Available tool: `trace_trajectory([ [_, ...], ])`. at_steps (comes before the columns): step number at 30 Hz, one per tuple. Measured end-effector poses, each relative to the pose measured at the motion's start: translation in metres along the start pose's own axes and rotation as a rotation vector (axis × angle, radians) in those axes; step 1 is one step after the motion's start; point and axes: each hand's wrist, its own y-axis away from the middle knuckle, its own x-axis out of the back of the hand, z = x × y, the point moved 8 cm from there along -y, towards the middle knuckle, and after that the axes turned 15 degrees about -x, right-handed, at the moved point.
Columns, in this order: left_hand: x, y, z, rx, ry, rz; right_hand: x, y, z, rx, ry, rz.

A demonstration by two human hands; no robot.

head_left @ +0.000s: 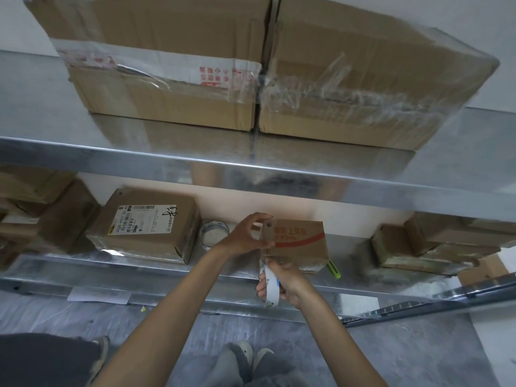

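A small cardboard box [300, 243] with red print stands on the lower metal shelf [156, 270]. My left hand [245, 236] grips the box's left edge, thumb and fingers curled round its corner. Just below and in front of the box, my right hand [282, 282] holds a roll of tape [270, 286] with a white core. The tape roll sits against the box's lower left corner.
A labelled box [148, 227] lies left of a second tape roll [213, 233]. More boxes [435, 244] sit at the right, and a green cutter [335, 269] beside the small box. Two large boxes [251, 65] fill the upper shelf. Another person's feet [100, 356] stand at the left.
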Motion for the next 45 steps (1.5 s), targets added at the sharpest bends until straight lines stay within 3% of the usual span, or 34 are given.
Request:
trace_trajectory([
  [4, -0.003, 0.004, -0.006, 0.040, 0.185, 0.179, 0.001, -0.003, 0.001, -0.025, 0.014, -0.006],
  [16, 0.005, -0.006, 0.004, -0.072, -0.199, 0.557, 0.008, -0.007, 0.002, -0.049, 0.079, -0.013],
  [20, 0.003, -0.010, 0.023, -0.150, -0.485, 0.364, 0.010, -0.007, 0.003, -0.041, 0.069, -0.020],
  [24, -0.015, -0.005, 0.034, -0.198, -0.655, -0.163, 0.010, -0.007, 0.001, -0.007, 0.087, -0.010],
  [26, -0.026, 0.004, 0.034, -0.197, -0.587, -0.303, 0.010, -0.007, 0.003, -0.009, 0.114, -0.024],
  [29, -0.030, 0.005, 0.031, -0.149, -0.489, -0.313, 0.009, -0.007, 0.002, 0.025, 0.116, -0.039],
  [36, -0.026, -0.001, 0.030, -0.138, -0.553, -0.412, 0.005, -0.009, 0.002, 0.088, 0.124, -0.098],
  [45, -0.019, -0.010, 0.031, -0.165, -0.736, -0.313, 0.011, 0.017, 0.010, 0.271, 0.148, -0.128],
])
